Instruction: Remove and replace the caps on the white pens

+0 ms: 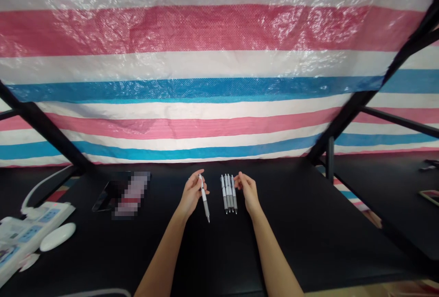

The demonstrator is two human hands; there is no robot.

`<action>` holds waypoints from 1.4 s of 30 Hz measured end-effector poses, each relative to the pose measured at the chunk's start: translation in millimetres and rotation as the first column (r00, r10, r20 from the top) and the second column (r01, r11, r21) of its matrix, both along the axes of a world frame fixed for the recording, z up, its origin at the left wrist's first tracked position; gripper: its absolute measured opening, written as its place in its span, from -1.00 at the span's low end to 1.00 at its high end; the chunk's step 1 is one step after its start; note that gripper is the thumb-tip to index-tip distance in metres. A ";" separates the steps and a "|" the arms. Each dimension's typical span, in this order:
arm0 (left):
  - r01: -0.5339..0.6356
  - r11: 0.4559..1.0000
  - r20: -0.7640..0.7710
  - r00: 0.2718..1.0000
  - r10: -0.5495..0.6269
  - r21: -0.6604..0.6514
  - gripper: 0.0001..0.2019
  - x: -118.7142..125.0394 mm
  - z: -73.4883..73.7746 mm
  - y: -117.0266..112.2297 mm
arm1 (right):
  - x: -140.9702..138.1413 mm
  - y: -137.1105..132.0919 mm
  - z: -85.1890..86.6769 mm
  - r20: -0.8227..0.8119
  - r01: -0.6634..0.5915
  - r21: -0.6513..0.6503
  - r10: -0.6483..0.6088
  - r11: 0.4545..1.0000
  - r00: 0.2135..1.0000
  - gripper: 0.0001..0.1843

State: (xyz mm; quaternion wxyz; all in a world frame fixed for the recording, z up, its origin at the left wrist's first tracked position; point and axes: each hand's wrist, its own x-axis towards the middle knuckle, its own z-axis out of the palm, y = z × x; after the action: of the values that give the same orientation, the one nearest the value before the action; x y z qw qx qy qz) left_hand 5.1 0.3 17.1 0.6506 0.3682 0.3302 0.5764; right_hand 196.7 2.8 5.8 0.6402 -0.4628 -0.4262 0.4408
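My left hand [192, 195] is closed on a white pen [204, 196] with a grey grip, held between the thumb and fingers. The pen slants, its tip pointing down toward me. To the right of it, several matching white and grey pens [227, 194] lie side by side in a row on the black table [219, 251], all tips toward me. Loosely curled fingers of my right hand [249, 192] are at the upper right side of this row, by the rightmost pen. They do not appear to grip it; whether they touch it is hard to tell.
On the left are a dark phone-like device [104, 196] beside a blurred-out patch, a white power strip [41, 221] with a cable, and a white mouse-shaped object [58, 237]. Black frame bars [343, 123] slope at both sides. A striped plastic sheet [206, 132] hangs behind.
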 end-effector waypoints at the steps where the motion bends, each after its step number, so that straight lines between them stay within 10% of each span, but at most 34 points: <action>1: -0.004 1.000 0.004 1.000 0.004 0.002 -0.65 -0.6 -0.6 0.5 | 0.1 0.2 -0.3 -0.011 0.002 -0.001 -0.002 1.000 1.000 -0.55; 16: -0.007 0.998 0.132 0.991 0.015 -0.057 -0.37 -5.7 -2.4 1.7 | 3.4 2.3 -5.1 -0.056 0.048 -0.008 -0.049 0.999 0.997 -0.59; 42: 0.023 0.999 0.127 0.992 -0.017 -0.045 -0.52 -5.5 0.2 0.6 | 2.5 1.7 -2.3 -0.059 0.081 -0.031 -0.083 0.996 0.995 -0.54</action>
State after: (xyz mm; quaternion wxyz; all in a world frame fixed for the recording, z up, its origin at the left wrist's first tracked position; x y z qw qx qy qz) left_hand -0.3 0.9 17.3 0.6844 0.3188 0.2978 0.5842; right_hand 199.2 4.5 3.5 0.6638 -0.4754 -0.3810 0.4338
